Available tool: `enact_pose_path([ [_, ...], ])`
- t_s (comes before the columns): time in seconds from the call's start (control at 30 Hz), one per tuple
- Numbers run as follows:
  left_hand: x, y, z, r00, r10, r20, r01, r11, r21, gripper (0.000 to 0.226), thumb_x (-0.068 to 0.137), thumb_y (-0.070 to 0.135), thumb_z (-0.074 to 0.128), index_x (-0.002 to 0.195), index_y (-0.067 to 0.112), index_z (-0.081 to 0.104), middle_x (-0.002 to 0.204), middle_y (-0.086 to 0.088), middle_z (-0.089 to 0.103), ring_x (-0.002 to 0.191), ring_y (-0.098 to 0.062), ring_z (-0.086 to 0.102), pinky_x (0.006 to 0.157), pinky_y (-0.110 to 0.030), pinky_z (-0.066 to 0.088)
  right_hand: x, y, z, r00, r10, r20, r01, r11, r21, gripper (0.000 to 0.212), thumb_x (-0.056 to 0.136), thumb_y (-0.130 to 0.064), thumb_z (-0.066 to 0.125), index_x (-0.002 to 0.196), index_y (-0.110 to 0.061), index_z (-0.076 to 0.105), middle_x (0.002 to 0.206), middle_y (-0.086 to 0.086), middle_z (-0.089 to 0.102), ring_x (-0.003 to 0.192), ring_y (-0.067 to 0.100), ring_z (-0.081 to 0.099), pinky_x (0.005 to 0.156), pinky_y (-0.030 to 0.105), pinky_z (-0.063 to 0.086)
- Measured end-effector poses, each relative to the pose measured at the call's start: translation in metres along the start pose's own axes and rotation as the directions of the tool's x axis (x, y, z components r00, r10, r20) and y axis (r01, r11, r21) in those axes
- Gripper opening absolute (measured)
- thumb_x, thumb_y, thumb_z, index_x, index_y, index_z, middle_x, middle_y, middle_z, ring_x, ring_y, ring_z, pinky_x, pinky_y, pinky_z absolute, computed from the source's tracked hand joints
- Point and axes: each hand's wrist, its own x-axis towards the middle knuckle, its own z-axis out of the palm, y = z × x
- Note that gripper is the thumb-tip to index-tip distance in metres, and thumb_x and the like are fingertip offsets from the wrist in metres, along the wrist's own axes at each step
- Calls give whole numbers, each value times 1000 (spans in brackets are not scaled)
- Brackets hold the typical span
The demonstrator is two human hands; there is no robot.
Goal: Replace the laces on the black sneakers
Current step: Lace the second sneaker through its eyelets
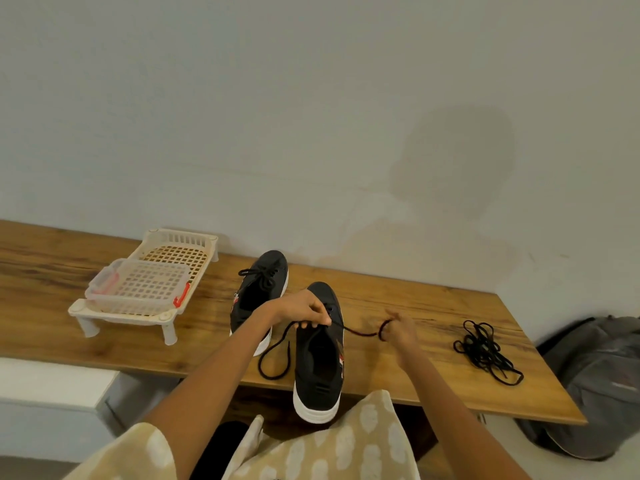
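Observation:
Two black sneakers with white soles lie on a wooden bench. The far sneaker is laced and tied. The near sneaker has its heel hanging over the bench's front edge. My left hand lies over its eyelets and pinches a black lace that loops down to the left. My right hand, blurred, grips the same lace's other end, which is stretched out to the right of the shoe. A loose pile of black laces lies on the bench at the right.
A cream plastic rack on short legs stands at the left with a clear lidded box on it. A grey backpack sits on the floor past the bench's right end. A white wall is close behind.

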Motion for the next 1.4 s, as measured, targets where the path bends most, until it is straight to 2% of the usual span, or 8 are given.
enact_pose_path([
  [0.17, 2, -5, 3, 1000, 8, -17, -9, 999, -34, 19, 93, 27, 59, 83, 19, 74, 50, 9, 50, 59, -9, 49, 77, -25, 44, -22, 8, 16, 953, -146, 267, 274, 793, -545, 35, 90, -1, 51, 124, -9, 59, 125, 10, 58, 111, 22, 55, 89, 29, 47],
  [0.37, -6, -10, 6, 997, -21, -79, 12, 994, -111, 22, 96, 26, 54, 105, 15, 71, 54, 8, 50, 43, -5, 35, 44, -18, 28, -57, -7, 32, 678, -499, 540, 699, 664, -264, 16, 88, -22, 65, 102, -19, 73, 90, -23, 61, 89, -6, 53, 77, 15, 39],
  [0.73, -16, -4, 2, 1000, -4, 2, 4, 998, 58, 27, 99, 15, 45, 120, 12, 62, 55, 5, 50, 45, 2, 44, 58, -14, 36, -64, -19, 21, 754, -398, 522, 612, 714, -340, 17, 91, -25, 61, 93, -15, 75, 72, -18, 61, 64, -10, 56, 59, 9, 40],
  [0.9, -20, 4, 5, 998, 53, -31, -49, 991, 126, 26, 91, 19, 61, 115, 9, 67, 78, 8, 63, 70, 0, 54, 69, -14, 41, -67, -23, 12, 914, -255, 315, 213, 964, 161, 33, 100, -26, 43, 72, -14, 56, 80, 0, 63, 88, 17, 60, 83, 25, 45],
  [1.07, -12, 5, 18, 962, 154, -225, -86, 955, 285, 18, 86, 19, 68, 97, 6, 74, 103, -7, 70, 95, -16, 61, 84, -28, 47, -63, -44, -4, 952, -213, 220, -59, 577, 815, 36, 103, -30, 34, 73, -13, 46, 60, 3, 59, 69, 20, 58, 74, 32, 48],
  [1.13, -8, 2, 20, 959, 142, -244, -77, 963, 259, 18, 88, 17, 65, 97, 5, 74, 102, -8, 70, 85, -14, 62, 72, -22, 46, -62, -47, -2, 930, -246, 272, -14, 717, 696, 37, 103, -34, 32, 72, -14, 41, 53, -2, 42, 53, 15, 44, 63, 30, 46],
  [1.23, -6, -2, 19, 967, 90, -236, -47, 982, 183, 17, 91, 18, 62, 96, 7, 73, 84, -10, 70, 46, -4, 51, 61, -25, 45, -67, -46, 5, 811, -392, 434, 395, 914, 87, 31, 103, -31, 32, 80, -14, 46, 60, -5, 42, 50, 8, 39, 54, 22, 40],
  [1.4, -7, -1, 16, 978, 29, -205, -4, 993, 121, 20, 94, 18, 57, 104, 6, 69, 41, 8, 52, 30, -5, 41, 49, -24, 41, -58, -38, 25, 596, -355, 720, 780, 470, -414, 18, 96, -21, 52, 102, -18, 69, 88, -4, 67, 71, 1, 57, 68, 22, 45],
])
